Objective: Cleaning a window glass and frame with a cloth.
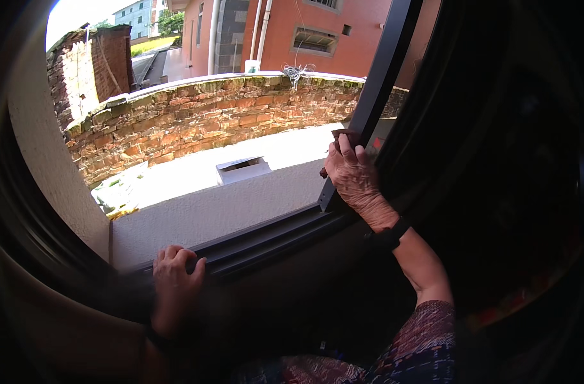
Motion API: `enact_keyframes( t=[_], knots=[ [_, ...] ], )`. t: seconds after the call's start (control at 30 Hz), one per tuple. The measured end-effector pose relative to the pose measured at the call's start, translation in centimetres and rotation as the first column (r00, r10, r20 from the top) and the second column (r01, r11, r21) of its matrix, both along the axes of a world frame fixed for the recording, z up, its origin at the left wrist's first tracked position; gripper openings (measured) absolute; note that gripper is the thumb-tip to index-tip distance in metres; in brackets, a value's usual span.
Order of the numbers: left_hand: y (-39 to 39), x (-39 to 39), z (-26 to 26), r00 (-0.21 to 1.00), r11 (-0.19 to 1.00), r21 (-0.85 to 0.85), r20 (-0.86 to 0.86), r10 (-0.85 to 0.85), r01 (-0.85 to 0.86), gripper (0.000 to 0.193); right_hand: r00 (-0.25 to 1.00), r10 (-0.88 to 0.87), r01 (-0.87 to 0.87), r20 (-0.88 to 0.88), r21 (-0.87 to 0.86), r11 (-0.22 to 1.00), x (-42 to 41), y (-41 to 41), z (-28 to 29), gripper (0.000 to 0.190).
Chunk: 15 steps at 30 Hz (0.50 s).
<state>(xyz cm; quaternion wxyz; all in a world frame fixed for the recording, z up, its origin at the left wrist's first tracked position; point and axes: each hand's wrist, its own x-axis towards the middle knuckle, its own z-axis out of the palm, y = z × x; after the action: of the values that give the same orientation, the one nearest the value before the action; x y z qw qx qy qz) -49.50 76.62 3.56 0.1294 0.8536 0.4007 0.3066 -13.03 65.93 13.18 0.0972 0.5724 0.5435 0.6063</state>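
Observation:
My right hand (353, 175) presses a dark brown cloth (344, 136) against the upright edge of the sliding window sash (379, 77). Bits of the cloth stick out above the fingers and beside the palm. Lower left, my left hand (176, 273) rests on the window frame's bottom track (268, 238) with its fingers curled over the edge; nothing shows in it. A black band (392, 234) circles my right wrist. The left forearm fades into shadow.
Beyond the opening stands a white textured ledge (215, 211), with a white box (242, 169) behind it. A brick wall (215, 113) runs across outside, carrying a bundle of wire (298, 73) on top. A rough side wall (56, 158) borders the opening's left.

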Motion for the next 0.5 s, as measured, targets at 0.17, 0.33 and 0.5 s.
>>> enact_keyframes(
  t=[0.17,0.33,0.5],
  knots=[
    [-0.2,0.1,0.5,1.0,1.0,0.012,-0.011,-0.003,0.003,0.018,0.987,-0.074,0.024,-0.145,-0.321,0.947,0.9,-0.1,-3.5,0.017],
    [-0.7,0.2,1.5,1.0,1.0,-0.002,-0.023,0.002,-0.002,0.019,0.862,-0.356,0.062,-0.361,-0.622,0.781,0.6,-0.2,-5.2,0.02],
    [-1.0,0.4,1.6,1.0,1.0,0.003,-0.015,0.006,-0.005,0.019,0.566,-0.503,-0.068,-0.653,-0.645,0.761,-0.1,1.5,-5.7,0.022]
  ],
)
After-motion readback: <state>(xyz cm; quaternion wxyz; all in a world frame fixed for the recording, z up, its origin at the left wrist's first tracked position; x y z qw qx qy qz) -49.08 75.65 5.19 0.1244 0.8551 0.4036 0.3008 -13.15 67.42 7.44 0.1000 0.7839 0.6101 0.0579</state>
